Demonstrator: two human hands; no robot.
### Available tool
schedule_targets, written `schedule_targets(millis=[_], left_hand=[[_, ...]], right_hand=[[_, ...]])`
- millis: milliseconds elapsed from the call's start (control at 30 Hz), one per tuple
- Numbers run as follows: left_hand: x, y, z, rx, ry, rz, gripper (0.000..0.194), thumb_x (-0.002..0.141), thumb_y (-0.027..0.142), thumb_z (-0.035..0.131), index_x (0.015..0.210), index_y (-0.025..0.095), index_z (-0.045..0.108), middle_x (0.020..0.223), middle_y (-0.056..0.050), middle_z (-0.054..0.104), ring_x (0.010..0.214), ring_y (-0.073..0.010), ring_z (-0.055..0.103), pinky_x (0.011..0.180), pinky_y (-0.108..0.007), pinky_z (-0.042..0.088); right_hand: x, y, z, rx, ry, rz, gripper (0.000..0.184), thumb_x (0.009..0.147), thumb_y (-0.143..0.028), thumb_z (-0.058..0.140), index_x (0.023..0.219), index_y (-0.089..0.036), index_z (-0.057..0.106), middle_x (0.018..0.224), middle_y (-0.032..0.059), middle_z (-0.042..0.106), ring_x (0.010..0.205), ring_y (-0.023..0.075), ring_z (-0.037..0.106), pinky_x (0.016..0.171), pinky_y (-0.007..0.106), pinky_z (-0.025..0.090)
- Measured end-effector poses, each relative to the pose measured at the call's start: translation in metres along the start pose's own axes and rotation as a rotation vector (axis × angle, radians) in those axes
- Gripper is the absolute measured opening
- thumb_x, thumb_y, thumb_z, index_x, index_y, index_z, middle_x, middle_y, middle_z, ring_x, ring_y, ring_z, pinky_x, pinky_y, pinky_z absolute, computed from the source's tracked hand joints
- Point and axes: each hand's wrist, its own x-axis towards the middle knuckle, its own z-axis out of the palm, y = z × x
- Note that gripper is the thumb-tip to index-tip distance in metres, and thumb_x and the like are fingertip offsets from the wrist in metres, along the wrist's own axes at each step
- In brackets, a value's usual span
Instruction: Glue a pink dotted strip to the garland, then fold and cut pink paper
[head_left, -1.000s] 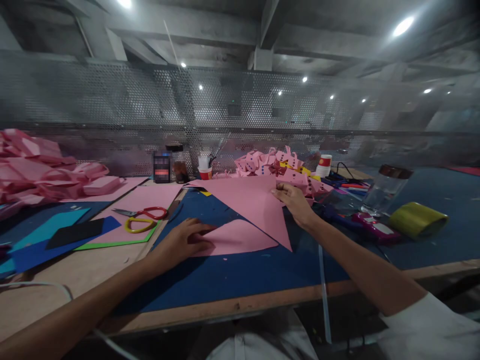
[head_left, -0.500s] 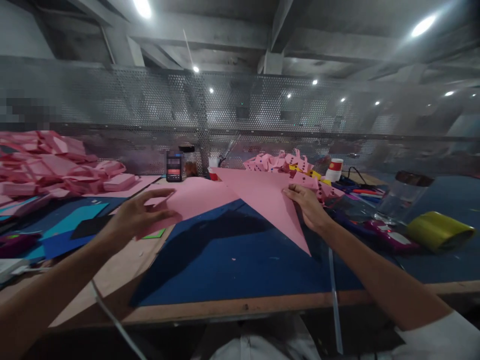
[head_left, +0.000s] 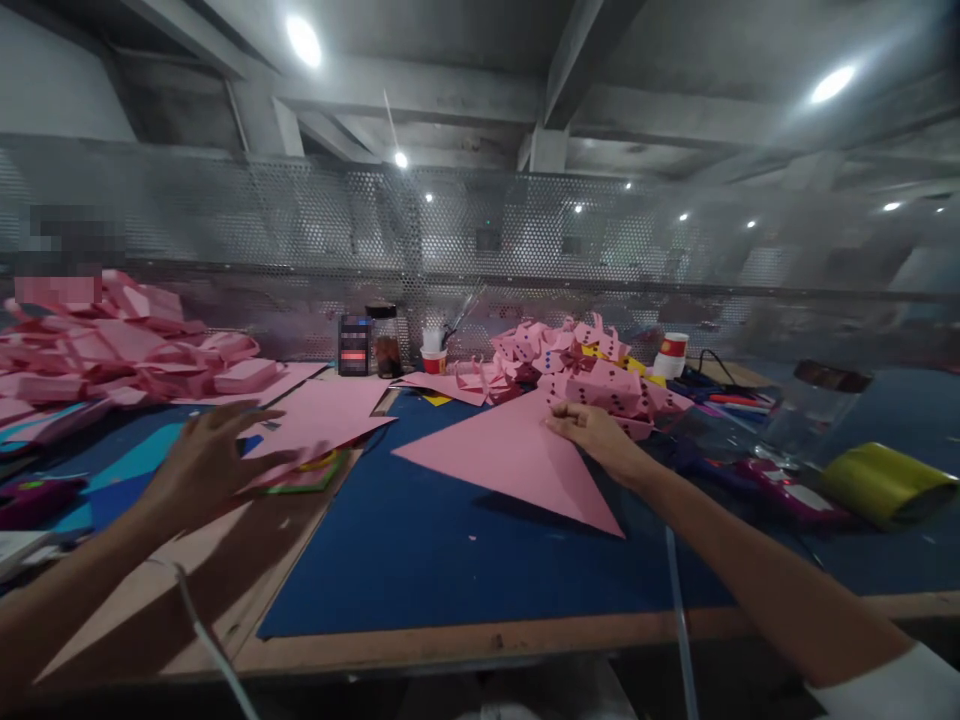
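My right hand (head_left: pixel 596 432) pinches the upper right edge of a pink paper sheet (head_left: pixel 487 450), which looks triangular from here. The sheet is tilted just over the blue mat (head_left: pixel 420 560), casting a shadow beneath its lower edge. On the left, my left hand (head_left: pixel 206 455) has its thumb and fingers spread apart. Just beyond those fingertips is another pink paper sheet (head_left: pixel 330 410), partly over a small green and yellow piece (head_left: pixel 311 472); whether the fingers touch it I cannot tell.
Pink folded paper pieces (head_left: pixel 127 340) are heaped at the far left. Dotted pink pieces (head_left: pixel 592 385) pile up behind the mat. A phone (head_left: pixel 355 345), a dark-lidded jar (head_left: pixel 386 345) and paper cups stand along the mesh partition. At right are a clear jar (head_left: pixel 814 410) and a yellow roll (head_left: pixel 889 480).
The two pink sheets, overlapping before, are now apart. My left hand has moved left and its fingers have opened wider. My right hand has shifted slightly left and lower with its sheet.
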Motion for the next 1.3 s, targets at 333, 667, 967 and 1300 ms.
schedule_targets(millis=[333, 667, 967, 1300], left_hand=[[-0.020, 0.171, 0.086, 0.019, -0.327, 0.906, 0.037, 0.096, 0.026, 0.062, 0.134, 0.026, 0.058, 0.138, -0.009, 0.066, 0.132, -0.0266, 0.055, 0.116, -0.047, 0.036], [-0.015, 0.143, 0.104, 0.181, -0.205, 0.834, 0.022, 0.102, 0.014, 0.047, 0.099, 0.018, 0.068, 0.089, -0.006, 0.069, 0.083, -0.0195, 0.063, 0.076, -0.034, 0.043], [-0.020, 0.141, 0.111, 0.173, -0.339, 0.797, 0.019, 0.103, 0.019, 0.050, 0.096, 0.019, 0.067, 0.088, -0.004, 0.069, 0.081, -0.0201, 0.062, 0.074, -0.033, 0.042], [-0.020, 0.143, 0.111, 0.044, -0.453, 0.722, 0.021, 0.104, 0.031, 0.052, 0.102, 0.022, 0.071, 0.095, -0.004, 0.071, 0.087, -0.0196, 0.065, 0.079, -0.032, 0.043]], right_hand=[[-0.001, 0.003, 0.009, -0.098, -0.168, 0.008, 0.036, 0.081, -0.048, 0.073, 0.101, -0.017, 0.071, 0.103, 0.0065, 0.074, 0.101, 0.0233, 0.068, 0.095, 0.039, 0.050], [-0.010, -0.015, 0.013, -0.362, -0.063, -0.310, 0.020, 0.094, -0.033, 0.064, 0.106, -0.019, 0.072, 0.108, 0.0064, 0.073, 0.102, 0.0190, 0.066, 0.096, 0.035, 0.048], [-0.036, -0.011, 0.034, -0.737, -0.491, -0.573, 0.021, 0.094, -0.036, 0.070, 0.107, -0.019, 0.072, 0.110, 0.0084, 0.073, 0.103, 0.0221, 0.065, 0.090, 0.034, 0.046], [-0.034, -0.012, 0.031, -0.725, -0.545, -0.518, 0.020, 0.096, -0.037, 0.067, 0.099, -0.018, 0.073, 0.104, 0.0061, 0.072, 0.099, 0.0192, 0.066, 0.088, 0.029, 0.046]])
